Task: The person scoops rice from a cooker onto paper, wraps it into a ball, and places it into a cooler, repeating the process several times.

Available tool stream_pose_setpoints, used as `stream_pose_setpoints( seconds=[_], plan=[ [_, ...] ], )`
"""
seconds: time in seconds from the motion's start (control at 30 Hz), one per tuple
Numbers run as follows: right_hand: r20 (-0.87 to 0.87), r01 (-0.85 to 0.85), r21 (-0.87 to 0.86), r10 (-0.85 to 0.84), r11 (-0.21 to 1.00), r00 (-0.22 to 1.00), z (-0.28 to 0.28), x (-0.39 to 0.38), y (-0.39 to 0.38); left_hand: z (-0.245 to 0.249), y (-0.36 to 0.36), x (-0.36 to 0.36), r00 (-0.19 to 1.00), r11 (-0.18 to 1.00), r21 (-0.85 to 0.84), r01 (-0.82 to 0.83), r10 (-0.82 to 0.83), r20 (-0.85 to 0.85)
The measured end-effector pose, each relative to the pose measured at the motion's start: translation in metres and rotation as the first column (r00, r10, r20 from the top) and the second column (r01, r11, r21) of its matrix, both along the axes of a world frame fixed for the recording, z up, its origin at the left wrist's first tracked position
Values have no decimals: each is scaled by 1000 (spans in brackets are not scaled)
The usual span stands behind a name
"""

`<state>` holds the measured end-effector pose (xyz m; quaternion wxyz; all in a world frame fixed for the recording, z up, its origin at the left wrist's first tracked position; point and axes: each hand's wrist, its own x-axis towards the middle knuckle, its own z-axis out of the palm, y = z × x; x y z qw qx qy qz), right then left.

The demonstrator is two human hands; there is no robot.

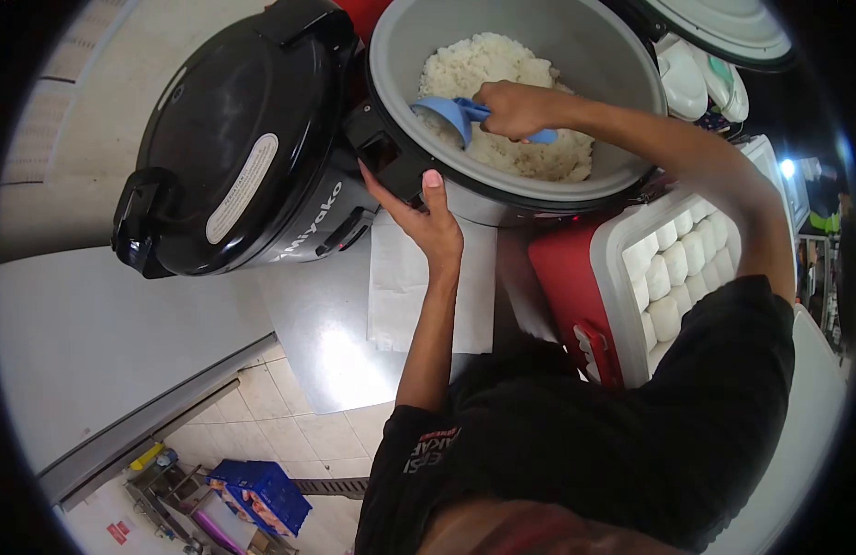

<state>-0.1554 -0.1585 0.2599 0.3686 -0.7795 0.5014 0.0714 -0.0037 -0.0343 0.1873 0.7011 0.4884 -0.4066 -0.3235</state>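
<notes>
A large rice cooker (pixel 388 69) stands with its lid up, and a mound of white rice (pixel 488 63) lies in its grey pot. My right hand (pixel 513 109) reaches into the pot, closed around the handle of a blue rice scoop (pixel 454 115). The scoop's cup is at the near left side of the pot, with some rice showing in it. Against the cooker's black front latch rests my left hand (pixel 428 217), thumb apart from the stretched fingers, holding nothing. Part of the scoop handle is hidden by my right hand.
Close on the left is a second black cooker (pixel 238 139), lid shut. A paper sheet (pixel 433 287) lies on the metal table (pixel 335 351). To the right, a red cooler box (pixel 576 287) holds rows of white wrapped bundles (pixel 678 268). A blue crate (pixel 261 495) is lower left.
</notes>
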Motion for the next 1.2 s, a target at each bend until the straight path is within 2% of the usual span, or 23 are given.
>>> stream_pose_setpoints(
  seconds=[0.2, 0.3, 0.37, 0.4, 0.47, 0.5, 0.57, 0.6, 0.67, 0.7, 0.73, 0.77, 0.8, 0.83, 0.97, 1.0, 1.03, 1.07, 1.13, 1.2],
  plan=[
    [100, 85, 151, -101, 985, 990, 45, -17, 44, -1, -3, -9, 996, 995, -52, -86, 88, 27],
    [87, 88, 120, -98, 989, 991, 59, -25, 58, -5, -5, -7, 994, 992, -70, -102, 104, 32],
    [133, 170, -16, -167, 985, 977, 65, -35, 65, -9, -5, -8, 993, 991, -77, -105, 108, 39],
    [133, 176, -13, -172, 984, 976, 69, -38, 66, -9, -3, -7, 994, 993, -69, -97, 100, 40],
    [102, 177, 129, -191, 976, 976, 76, -46, 58, -6, -2, -4, 995, 994, -72, -85, 89, 42],
    [105, 182, 126, -196, 975, 975, 72, -53, 51, -1, 2, -2, 999, 998, -38, -39, 39, 4],
    [134, 162, 436, -242, 885, 961, 55, -68, 32, 1, 1, 0, 999, 1000, -13, 13, -13, -34],
    [138, 162, 438, -245, 884, 960, 47, -72, 25, -4, 1, 2, 1000, 1000, -8, 12, -12, -3],
    [232, 265, 368, -363, 892, 902, 32, -76, 11, -6, 1, 5, 999, 1000, 1, 8, -8, 31],
    [222, 310, 36, -310, 950, 924, 25, -69, 7, -5, 3, 6, 1000, 1000, 12, 23, -23, 17],
    [222, 313, 38, -314, 949, 923, 9, -66, 4, -3, 2, 5, 999, 999, 17, 40, -40, 0],
    [120, 97, -372, -56, 923, 991, -8, -63, 3, -1, 1, 5, 999, 999, 16, 45, -45, 1],
    [-78, -159, -686, 146, 710, 986, -19, -61, 2, -1, 2, 5, 999, 999, 21, 44, -44, 7],
    [14, -125, -549, 159, 826, 987, -19, -62, -3, -1, 3, 6, 999, 999, 25, 44, -44, 10],
    [98, -61, -584, 145, 810, 985, -45, -86, -26, 0, 5, 5, 999, 998, 38, 53, -54, 8],
    [114, 95, -201, -73, 975, 991, -35, -76, -19, 3, 5, 4, 999, 998, 36, 49, -49, 7],
    [41, 259, 208, -273, 943, 961, -28, -68, -13, 4, 4, 4, 999, 999, 32, 38, -39, 6],
    [35, 253, 208, -266, 945, 963, -22, -58, -5, 2, 3, 4, 999, 999, 33, 32, -32, 1],
    [109, 251, 346, -304, 904, 946, -17, -42, 6, -4, -1, 2, 994, 999, -29, -35, 38, 103],
    [131, 252, 383, -322, 889, 938, -11, -32, 17, -7, 0, 1, 993, 998, -29, -51, 53, 102]
  ],
)
